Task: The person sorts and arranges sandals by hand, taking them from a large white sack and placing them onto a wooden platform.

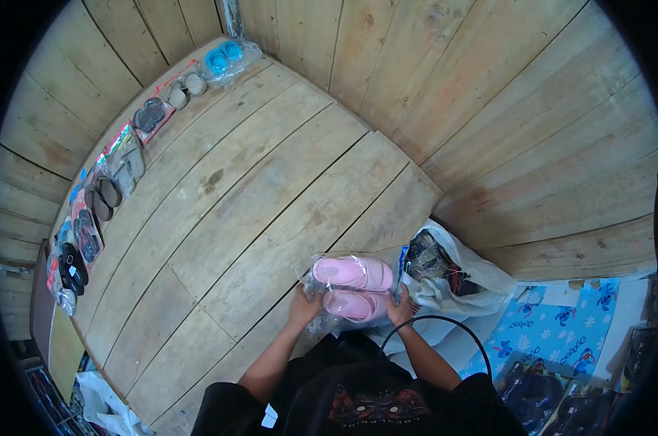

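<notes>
A pair of pink sandals [358, 274] in clear plastic wrap is held just above or on the wooden boards, close to the person's body. My left hand [306, 306] grips the wrap at the left side of the pair. At the right side, my right hand [400, 307] holds the other end of the package, near a small blue label. Both hands have their fingers closed on the plastic, and some fingertips are hidden. An open white sack [489, 272] with dark plastic-wrapped items stands just right of my right hand.
Along the far left edge of the wooden platform [241, 182] lies a row of several wrapped sandal pairs, with a blue pair [223, 58] at the far end. Plank walls rise behind. A black cable [445, 318] arcs by the right arm. Blue patterned sheeting [554, 323] lies at lower right.
</notes>
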`<state>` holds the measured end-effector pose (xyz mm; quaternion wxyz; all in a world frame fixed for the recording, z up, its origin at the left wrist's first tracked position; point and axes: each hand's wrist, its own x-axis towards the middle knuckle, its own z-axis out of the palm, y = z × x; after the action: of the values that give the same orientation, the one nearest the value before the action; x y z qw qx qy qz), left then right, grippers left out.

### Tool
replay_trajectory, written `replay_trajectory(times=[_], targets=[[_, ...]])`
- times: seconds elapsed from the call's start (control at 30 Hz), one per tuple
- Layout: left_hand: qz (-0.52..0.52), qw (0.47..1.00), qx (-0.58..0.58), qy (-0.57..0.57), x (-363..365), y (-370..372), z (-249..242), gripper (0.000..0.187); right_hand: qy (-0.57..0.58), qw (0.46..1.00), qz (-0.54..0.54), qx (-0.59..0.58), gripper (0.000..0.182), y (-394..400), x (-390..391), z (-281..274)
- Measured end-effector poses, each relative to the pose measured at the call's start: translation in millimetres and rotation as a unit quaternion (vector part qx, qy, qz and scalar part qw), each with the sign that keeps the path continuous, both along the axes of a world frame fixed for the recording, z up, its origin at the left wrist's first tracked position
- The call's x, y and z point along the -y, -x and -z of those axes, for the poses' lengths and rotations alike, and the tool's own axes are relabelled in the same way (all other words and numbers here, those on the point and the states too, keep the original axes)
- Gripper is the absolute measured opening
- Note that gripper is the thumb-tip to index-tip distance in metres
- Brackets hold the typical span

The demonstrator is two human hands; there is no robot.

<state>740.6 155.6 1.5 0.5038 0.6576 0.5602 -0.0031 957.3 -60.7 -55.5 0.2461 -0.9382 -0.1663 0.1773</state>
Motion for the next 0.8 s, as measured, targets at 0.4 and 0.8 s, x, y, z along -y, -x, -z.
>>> replay_trajectory(times=[0.4,0.8], targets=[[-0.011,0.986,0.057,-0.159,30,-46,42,0.102,-0.262,0.946,0.065,-0.181,0.069,1,-25,45],[-0.129,0.978,0.145,-0.076,-1,-56,49,0.082,-0.311,0.894,0.151,-0.284,0.051,2,-52,-16]])
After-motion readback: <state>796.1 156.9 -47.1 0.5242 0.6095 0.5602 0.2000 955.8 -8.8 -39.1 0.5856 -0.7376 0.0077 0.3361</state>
